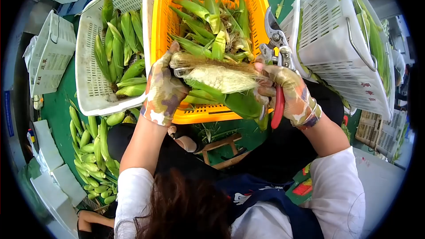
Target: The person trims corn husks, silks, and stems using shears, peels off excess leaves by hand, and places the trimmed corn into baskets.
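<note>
Over a bright orange slotted plastic basket [157, 26], a long pale ear of corn [221, 79] with brown silk along its upper side is held crosswise between two hands in camouflage-patterned gloves. Its cream kernels are bare on the side toward the camera, while a broad green husk [241, 104] hangs beneath its right-hand part. The left hand [166, 88] is clamped on the ear's left end, thumb up and the other fingers mostly hidden beneath. The right hand [290, 90] has its fingers closed on the opposite end and also carries silver metal pruning shears with red handles [278, 40], the blades pointing away from the person; whether those blades are fully parted is hard to tell at this angle. Loose green husks and silk [199, 17] fill much of the basket below. Just left of it stands a white slotted plastic crate [88, 71] of ears in green husks [117, 48], and nearer the person more green ears [90, 155] lie heaped on the green floor [55, 106]. Tall white plastic crates [327, 31] stand to the right, green husks showing inside. Another person's bare arm [94, 218] shows at the lower left.
</note>
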Demonstrator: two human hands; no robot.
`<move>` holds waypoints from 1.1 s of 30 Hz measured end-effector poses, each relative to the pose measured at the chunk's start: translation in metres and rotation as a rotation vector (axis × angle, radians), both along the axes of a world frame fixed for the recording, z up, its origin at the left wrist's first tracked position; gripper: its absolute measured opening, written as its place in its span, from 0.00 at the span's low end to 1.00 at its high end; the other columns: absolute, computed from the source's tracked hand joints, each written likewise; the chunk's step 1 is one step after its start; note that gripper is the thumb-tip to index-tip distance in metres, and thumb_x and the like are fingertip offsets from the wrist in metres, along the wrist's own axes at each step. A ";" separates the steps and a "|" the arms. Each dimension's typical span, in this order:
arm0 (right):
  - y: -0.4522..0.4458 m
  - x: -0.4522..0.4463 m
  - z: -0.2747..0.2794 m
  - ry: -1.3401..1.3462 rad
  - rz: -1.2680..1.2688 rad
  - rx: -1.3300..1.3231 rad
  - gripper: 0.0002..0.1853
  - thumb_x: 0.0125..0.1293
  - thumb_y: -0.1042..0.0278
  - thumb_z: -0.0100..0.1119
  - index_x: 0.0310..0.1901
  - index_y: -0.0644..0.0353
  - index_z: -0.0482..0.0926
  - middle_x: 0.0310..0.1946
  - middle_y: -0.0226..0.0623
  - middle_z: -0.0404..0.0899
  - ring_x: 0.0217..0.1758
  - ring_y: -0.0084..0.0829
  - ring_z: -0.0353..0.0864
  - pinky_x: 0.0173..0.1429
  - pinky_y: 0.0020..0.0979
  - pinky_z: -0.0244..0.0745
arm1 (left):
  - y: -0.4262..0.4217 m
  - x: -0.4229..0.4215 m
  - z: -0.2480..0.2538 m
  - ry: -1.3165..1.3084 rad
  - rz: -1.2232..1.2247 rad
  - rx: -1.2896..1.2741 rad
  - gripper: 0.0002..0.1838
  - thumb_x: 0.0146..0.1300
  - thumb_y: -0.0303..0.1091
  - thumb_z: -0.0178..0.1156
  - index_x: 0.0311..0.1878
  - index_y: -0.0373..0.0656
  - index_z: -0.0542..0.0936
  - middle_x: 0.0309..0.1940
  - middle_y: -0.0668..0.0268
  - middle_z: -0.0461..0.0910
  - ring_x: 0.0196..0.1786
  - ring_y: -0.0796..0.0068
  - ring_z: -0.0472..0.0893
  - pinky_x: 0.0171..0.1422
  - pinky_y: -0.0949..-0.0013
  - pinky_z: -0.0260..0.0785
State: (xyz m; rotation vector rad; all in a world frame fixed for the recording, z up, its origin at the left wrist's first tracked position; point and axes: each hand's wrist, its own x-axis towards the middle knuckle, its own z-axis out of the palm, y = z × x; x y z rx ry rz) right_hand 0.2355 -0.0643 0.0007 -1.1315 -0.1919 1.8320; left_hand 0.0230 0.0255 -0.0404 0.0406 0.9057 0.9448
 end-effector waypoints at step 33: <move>0.019 0.002 0.002 -0.491 -0.098 0.308 0.10 0.57 0.74 0.55 0.41 0.65 0.71 0.29 0.35 0.77 0.30 0.23 0.76 0.36 0.23 0.73 | -0.011 0.015 0.027 -0.346 -0.075 0.178 0.18 0.66 0.39 0.46 0.55 0.40 0.68 0.46 0.55 0.75 0.50 0.57 0.74 0.59 0.53 0.65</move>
